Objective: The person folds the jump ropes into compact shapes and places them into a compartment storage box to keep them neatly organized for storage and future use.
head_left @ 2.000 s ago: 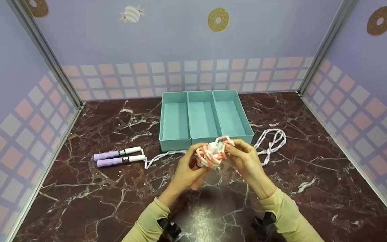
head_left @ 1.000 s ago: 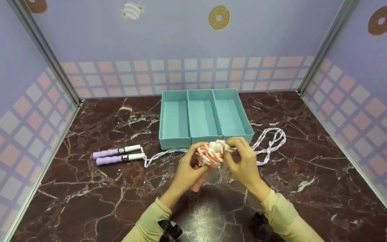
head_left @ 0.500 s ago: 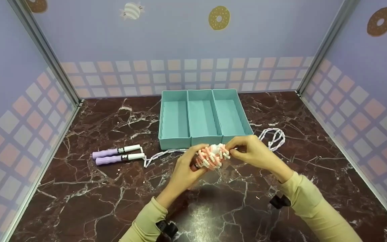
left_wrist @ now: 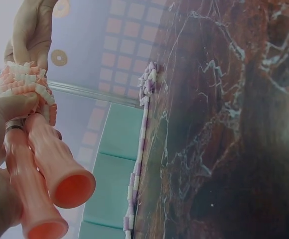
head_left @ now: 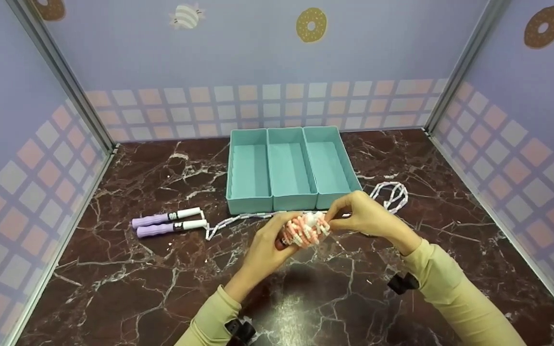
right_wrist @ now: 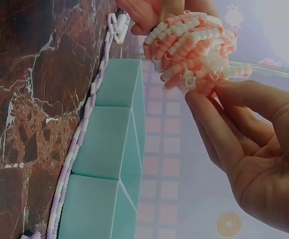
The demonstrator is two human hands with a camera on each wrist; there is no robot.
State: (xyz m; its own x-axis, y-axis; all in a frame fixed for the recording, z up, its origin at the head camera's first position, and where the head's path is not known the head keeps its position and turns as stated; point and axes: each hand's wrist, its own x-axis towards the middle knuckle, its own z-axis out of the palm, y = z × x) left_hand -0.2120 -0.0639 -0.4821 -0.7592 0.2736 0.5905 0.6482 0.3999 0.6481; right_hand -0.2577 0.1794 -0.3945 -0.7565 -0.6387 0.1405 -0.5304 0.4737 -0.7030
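A pink and white beaded jump rope point(head_left: 306, 229) is wound into a tight bundle, held above the table in front of the box. My left hand point(head_left: 265, 242) grips it from the left, the thumb pressing across the beads. Its two pink handles point(left_wrist: 60, 159) stick out side by side below the bundle in the left wrist view; the head view hides them. From the other side, my right hand point(head_left: 366, 216) pinches beads at the bundle's edge between thumb and fingers. The right wrist view shows these fingertips point(right_wrist: 197, 99) right at the coils, near a whitish middle part.
A teal box point(head_left: 250, 205) with three long compartments stands behind the hands. Along its front runs a purple and white beaded jump rope point(head_left: 238, 218), its loops at the right. Both purple handles point(head_left: 154, 229) lie on the dark marbled table at the left. Patterned walls enclose three sides.
My right hand has moved from the top of the bundle to its right side, its forearm swinging outward. The loop that stuck up is gone from view, and the bundle sits slightly lower.
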